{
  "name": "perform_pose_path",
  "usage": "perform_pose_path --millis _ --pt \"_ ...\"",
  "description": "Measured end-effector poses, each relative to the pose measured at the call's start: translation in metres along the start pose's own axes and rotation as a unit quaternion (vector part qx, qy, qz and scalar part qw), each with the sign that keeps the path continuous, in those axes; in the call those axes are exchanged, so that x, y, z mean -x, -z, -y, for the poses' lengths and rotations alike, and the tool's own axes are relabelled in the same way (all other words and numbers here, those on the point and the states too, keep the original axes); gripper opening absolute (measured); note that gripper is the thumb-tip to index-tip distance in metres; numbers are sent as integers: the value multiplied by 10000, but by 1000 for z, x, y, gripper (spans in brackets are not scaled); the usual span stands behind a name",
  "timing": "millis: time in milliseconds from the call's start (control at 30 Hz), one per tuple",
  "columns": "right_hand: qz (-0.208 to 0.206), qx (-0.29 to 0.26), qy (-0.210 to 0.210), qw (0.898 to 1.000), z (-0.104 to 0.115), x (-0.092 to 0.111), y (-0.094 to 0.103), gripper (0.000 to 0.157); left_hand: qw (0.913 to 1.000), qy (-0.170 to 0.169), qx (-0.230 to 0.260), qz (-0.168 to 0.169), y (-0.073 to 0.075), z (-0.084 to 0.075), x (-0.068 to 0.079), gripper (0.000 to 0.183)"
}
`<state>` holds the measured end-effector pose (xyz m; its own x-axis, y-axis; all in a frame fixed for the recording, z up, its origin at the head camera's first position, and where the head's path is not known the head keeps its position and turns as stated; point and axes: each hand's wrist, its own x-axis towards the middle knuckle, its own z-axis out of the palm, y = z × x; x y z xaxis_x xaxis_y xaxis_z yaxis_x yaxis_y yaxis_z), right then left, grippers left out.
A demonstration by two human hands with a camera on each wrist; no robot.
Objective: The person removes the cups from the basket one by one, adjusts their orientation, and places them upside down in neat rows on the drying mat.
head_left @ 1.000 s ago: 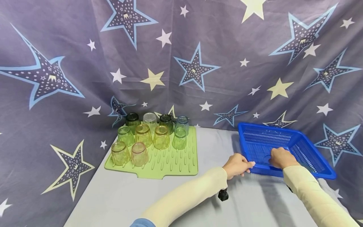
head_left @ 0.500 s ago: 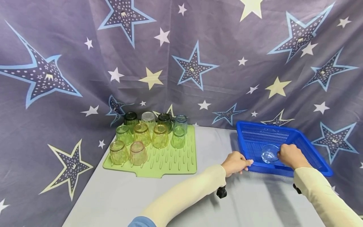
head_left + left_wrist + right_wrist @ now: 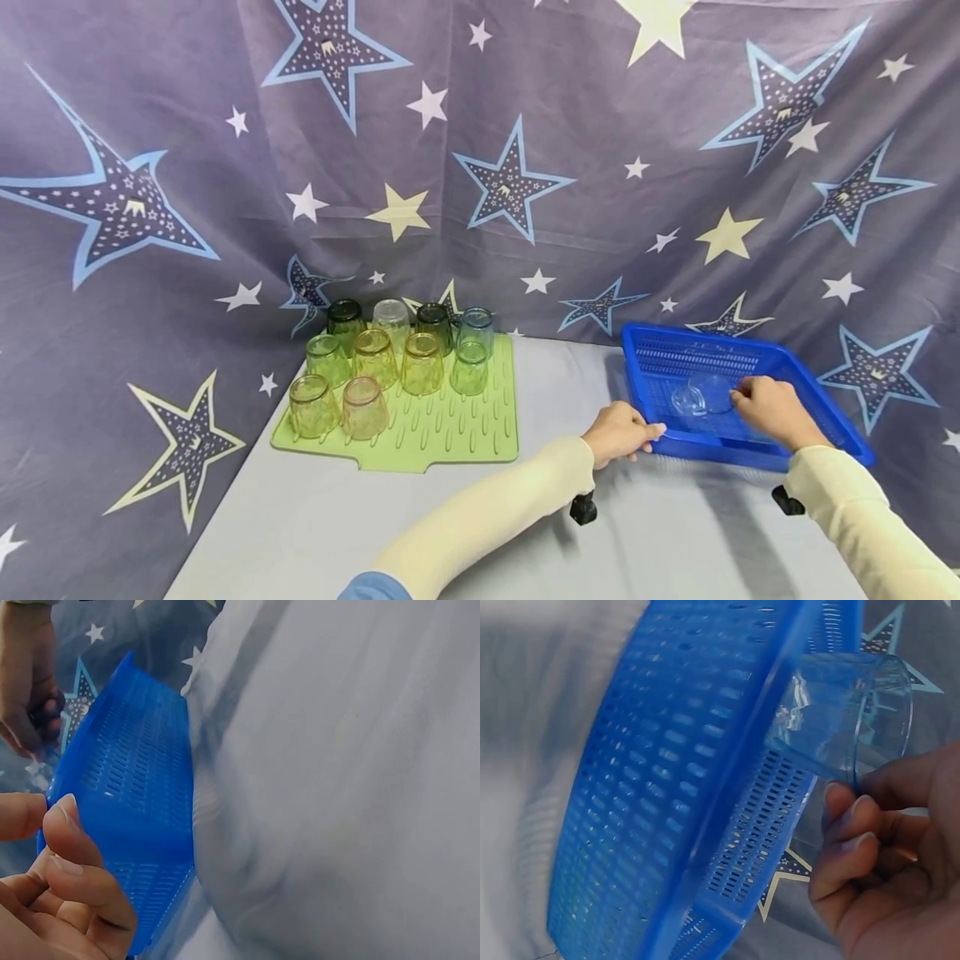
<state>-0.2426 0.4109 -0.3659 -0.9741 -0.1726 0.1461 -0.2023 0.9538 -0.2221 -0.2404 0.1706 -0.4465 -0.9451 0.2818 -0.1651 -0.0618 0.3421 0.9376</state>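
Note:
My right hand point(image 3: 776, 410) is over the blue basket point(image 3: 648, 367). It pinches the rim of a clear drinking glass point(image 3: 688, 401) between thumb and fingers. In the head view the glass is tilted, its base pointing left. The right wrist view shows the same glass point(image 3: 825, 712) above the basket's edge point(image 3: 727, 780), held by my right hand point(image 3: 892, 847). My left hand point(image 3: 618, 432) grips the basket's near left corner. The left wrist view has the left hand's point(image 3: 71, 885) thumb and fingers at the basket rim point(image 3: 82, 742).
A green drying mat point(image 3: 465, 433) lies at the left of the white table point(image 3: 480, 533). On it several coloured glasses point(image 3: 422, 364) stand upside down in rows. A starry curtain point(image 3: 480, 250) hangs behind and along the left side.
My right hand has come up from inside the basket and shifted right, with the glass now visible in its grip and tipping further over. The left hand stays at the basket's corner.

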Motion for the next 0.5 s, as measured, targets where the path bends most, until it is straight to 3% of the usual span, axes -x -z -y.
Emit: perform_pose_path --millis 300,500 --pt "301 -1085 -409 9928 11 0 11 35 9998 -55 81 148 9 2 -1 29" --pt "577 -2325 -588 9691 19 2 9 38 9964 -221 790 212 19 8 -4 44"
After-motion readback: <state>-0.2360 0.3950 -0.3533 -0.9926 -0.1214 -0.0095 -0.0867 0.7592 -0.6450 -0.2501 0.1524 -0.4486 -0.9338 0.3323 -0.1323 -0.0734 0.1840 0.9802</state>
